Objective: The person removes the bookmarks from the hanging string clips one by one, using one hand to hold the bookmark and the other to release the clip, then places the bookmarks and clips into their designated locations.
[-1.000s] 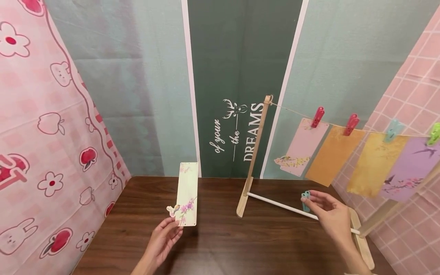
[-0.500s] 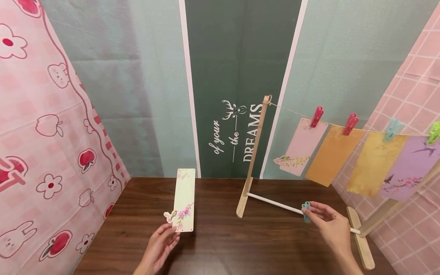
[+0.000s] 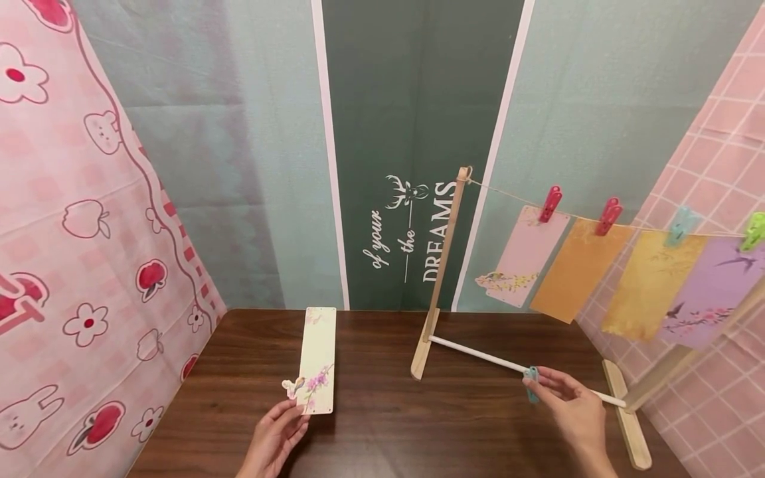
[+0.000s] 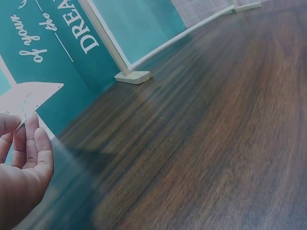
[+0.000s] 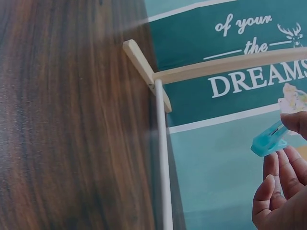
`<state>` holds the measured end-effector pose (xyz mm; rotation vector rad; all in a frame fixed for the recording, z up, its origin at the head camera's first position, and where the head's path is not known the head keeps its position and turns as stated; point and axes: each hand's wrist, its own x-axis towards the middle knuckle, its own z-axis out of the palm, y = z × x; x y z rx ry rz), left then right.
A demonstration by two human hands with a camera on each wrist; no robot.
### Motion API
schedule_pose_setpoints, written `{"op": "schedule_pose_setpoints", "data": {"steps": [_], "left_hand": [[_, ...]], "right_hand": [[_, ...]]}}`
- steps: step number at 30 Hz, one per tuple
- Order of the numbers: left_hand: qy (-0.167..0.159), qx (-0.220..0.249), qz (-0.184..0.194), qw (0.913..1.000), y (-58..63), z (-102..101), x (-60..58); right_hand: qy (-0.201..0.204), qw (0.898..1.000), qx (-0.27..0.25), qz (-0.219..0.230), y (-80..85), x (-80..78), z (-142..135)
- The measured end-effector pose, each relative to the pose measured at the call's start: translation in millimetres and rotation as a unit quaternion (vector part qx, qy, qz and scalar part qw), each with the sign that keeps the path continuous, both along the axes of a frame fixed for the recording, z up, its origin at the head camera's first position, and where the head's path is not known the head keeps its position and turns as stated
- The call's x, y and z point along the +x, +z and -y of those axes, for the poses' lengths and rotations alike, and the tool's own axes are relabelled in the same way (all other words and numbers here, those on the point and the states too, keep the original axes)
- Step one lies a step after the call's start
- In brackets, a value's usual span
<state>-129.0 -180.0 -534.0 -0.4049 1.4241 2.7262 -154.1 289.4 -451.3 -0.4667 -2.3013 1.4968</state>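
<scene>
My left hand (image 3: 276, 435) pinches the lower left corner of a pale cream bookmark (image 3: 319, 345) printed with pink blossoms and a small bird. The bookmark stands upright over the table's left part; in the left wrist view its card (image 4: 36, 93) shows above the fingertips. Between thumb and fingers of my right hand (image 3: 570, 411) is a light blue clothespin (image 3: 531, 385), which overlaps the rack's white crossbar (image 3: 478, 355) in the head view. The right wrist view shows the same clothespin (image 5: 269, 139) near the thumb tip.
A wooden rack, its left post (image 3: 447, 252) upright, carries a string. From it hang a pink card (image 3: 528, 249), an orange card (image 3: 580, 269), a yellow card (image 3: 651, 285) and a purple card (image 3: 714, 292), held by red, blue and green clothespins. Brown table (image 3: 382, 425) lies below.
Both hands have lowered toward the table, the left with the bookmark, also shifting slightly left, and the right with the blue clothespin. The cards on the string stay in place.
</scene>
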Motion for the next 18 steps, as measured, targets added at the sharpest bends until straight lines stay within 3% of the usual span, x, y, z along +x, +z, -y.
{"op": "schedule_pose_setpoints", "data": {"steps": [10, 18], "left_hand": [[0.006, -0.029, 0.024, 0.9993, -6.8, 6.0, 1.4], [-0.007, -0.046, 0.034, 0.9983, -12.1, 11.7, 2.7]], "right_hand": [[0.007, 1.000, -0.002, 0.013, -14.1, 0.8, -3.1], [0.016, 1.000, -0.003, 0.022, -25.5, 1.8, -5.1]]}}
